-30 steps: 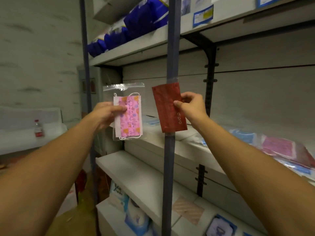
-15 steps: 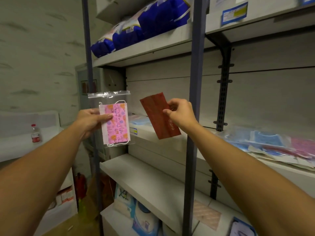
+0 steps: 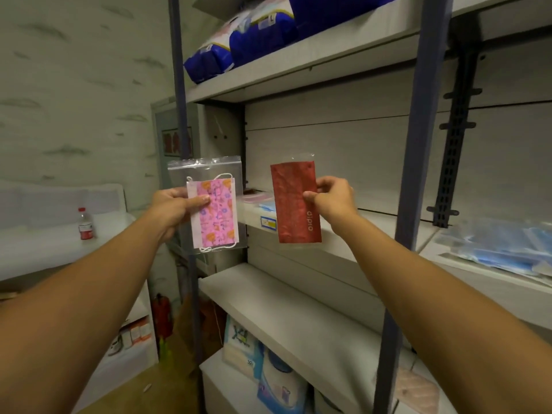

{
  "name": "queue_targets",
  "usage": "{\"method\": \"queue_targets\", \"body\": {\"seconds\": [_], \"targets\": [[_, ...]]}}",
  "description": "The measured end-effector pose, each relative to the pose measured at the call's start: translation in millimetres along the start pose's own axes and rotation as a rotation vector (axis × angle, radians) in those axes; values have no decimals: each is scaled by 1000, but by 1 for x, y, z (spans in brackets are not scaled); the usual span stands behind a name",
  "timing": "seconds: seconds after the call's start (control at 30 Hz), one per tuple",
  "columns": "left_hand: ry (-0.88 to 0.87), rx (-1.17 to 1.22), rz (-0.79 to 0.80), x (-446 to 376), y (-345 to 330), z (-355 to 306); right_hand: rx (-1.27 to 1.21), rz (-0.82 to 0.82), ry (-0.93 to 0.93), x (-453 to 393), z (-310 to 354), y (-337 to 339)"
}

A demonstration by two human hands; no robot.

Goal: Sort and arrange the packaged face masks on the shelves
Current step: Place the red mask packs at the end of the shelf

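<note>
At frame centre, your left hand [image 3: 171, 204] is pinching the pink mask packet [image 3: 212, 208] by its left edge; your right hand [image 3: 334, 197] is pinching the red mask packet [image 3: 295, 204], now standing more upright than half a second ago. Behind them, the middle shelf [image 3: 337, 237] is holding blue packets [image 3: 495, 249] at right.

Access, shelf bay: we find the white middle shelf board [image 3: 352, 243] bare at its front between the left blue-grey steel upright [image 3: 179, 94] and the right blue-grey steel upright [image 3: 418, 162], open to reach. We note a few flat pink and blue packets [image 3: 260, 201] lying at its far left end. Right of the second upright, a heap of clear-bagged blue masks [image 3: 501, 249] fills that board. The white lower shelf board [image 3: 283, 312] lies open
</note>
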State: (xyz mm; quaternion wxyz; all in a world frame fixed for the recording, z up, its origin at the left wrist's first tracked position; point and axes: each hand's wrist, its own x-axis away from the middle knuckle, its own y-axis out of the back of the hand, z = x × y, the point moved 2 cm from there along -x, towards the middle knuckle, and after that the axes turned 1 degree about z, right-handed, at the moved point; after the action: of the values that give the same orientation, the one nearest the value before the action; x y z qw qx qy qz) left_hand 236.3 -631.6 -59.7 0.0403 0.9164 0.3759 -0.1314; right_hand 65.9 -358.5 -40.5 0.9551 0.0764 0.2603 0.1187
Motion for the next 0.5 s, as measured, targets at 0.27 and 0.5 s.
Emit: {"method": "queue_targets", "body": {"seconds": [0.27, 0.5], "targets": [[-8, -25, -48, -77, 19, 14, -6, 37, 15, -68, -11, -58], [-10, 2, -41, -141, 23, 15, -33, 73, 42, -133, -14, -102]]}}
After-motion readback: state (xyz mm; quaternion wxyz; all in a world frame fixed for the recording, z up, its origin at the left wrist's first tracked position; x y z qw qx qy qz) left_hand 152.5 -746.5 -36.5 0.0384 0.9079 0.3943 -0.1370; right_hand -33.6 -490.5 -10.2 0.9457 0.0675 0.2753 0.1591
